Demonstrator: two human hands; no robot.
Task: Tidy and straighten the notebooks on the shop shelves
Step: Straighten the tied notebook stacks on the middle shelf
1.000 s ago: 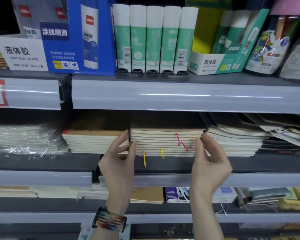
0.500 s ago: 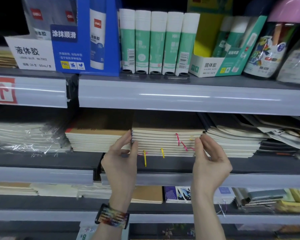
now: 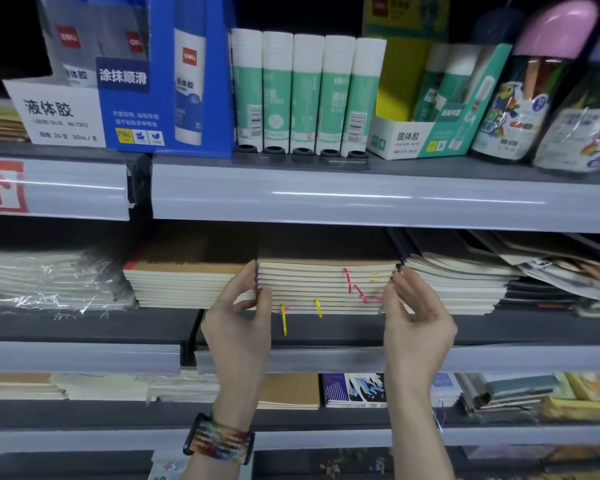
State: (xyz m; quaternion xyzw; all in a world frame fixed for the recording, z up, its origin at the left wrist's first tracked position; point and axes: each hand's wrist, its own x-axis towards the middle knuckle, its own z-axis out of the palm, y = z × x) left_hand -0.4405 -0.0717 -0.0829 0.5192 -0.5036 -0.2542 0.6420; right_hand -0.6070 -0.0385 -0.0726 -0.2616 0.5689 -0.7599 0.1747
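Grey shop shelves (image 3: 361,202) ran across a dim aisle in tiers. On the top tier, at twelve o'clock from the hands, stood a row of green-and-white glue sticks (image 3: 305,91), with a blue glue box (image 3: 174,81) at eleven o'clock. The middle tier (image 3: 326,329) carried flat piles of stationery: a plastic-wrapped bundle (image 3: 39,278) far out at nine o'clock, a brown-covered pile (image 3: 187,285), then the stack of notebooks (image 3: 326,289) in the centre, and a looser pile (image 3: 458,285) at three o'clock.

The stack of notebooks lay flat on the middle tier, page edges outward, yellow ribbons (image 3: 284,320) and pink ribbons (image 3: 349,280) trailing from its front. It sat between the two hands, touching both.

The left hand (image 3: 238,327) reached up from six o'clock and pinched the stack's nine o'clock corner — forefinger slipped into the gap beside the brown-covered pile, thumb on the front edge. The right hand (image 3: 418,323) mirrored it at the three o'clock corner — fingers (image 3: 400,280) close together and gently bent against the end, thumb on the front. Both wrists were raised, palms turned toward each other. A multicoloured woven band (image 3: 220,441) circled the left wrist.
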